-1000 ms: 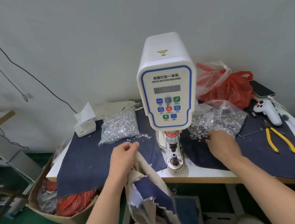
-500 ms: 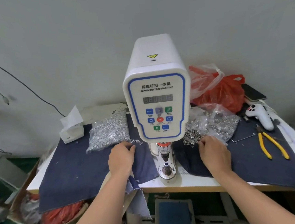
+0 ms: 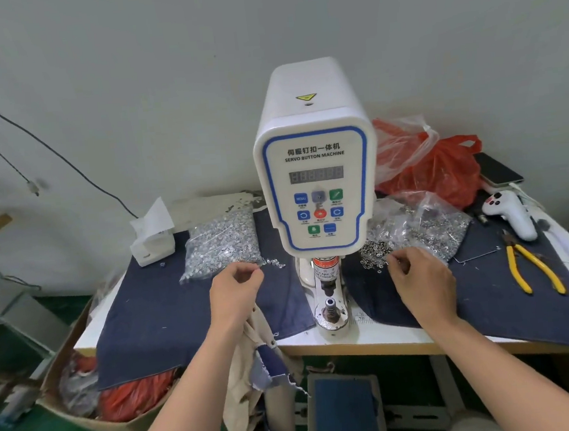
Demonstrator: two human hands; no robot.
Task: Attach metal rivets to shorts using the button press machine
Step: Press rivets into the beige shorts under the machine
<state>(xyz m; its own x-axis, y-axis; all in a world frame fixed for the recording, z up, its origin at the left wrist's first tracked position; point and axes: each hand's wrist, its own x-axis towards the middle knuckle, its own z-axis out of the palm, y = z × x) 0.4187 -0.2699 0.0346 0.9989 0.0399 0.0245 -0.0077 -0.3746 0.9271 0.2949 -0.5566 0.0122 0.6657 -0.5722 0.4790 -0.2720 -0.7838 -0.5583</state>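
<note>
Servo button machine (image 3: 316, 185), white, upright at table (image 3: 373, 341) centre. Shorts (image 3: 255, 369), beige and denim, draped over the front edge, gripped under left hand (image 3: 236, 293), fingers curled, fingertips at loose rivets (image 3: 273, 262) beside clear bag of rivets (image 3: 220, 243). Right hand (image 3: 423, 280) at spilled ring parts (image 3: 372, 254), fingers curled together; pinch contents cannot be told. Yellow pliers (image 3: 532, 267) far right. Foot pedal (image 3: 344, 407) below.

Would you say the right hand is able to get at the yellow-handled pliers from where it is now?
Probably yes. The right hand sits by the loose rivets, and only bare dark cloth lies between it and the pliers, farther right on the same table.
</note>
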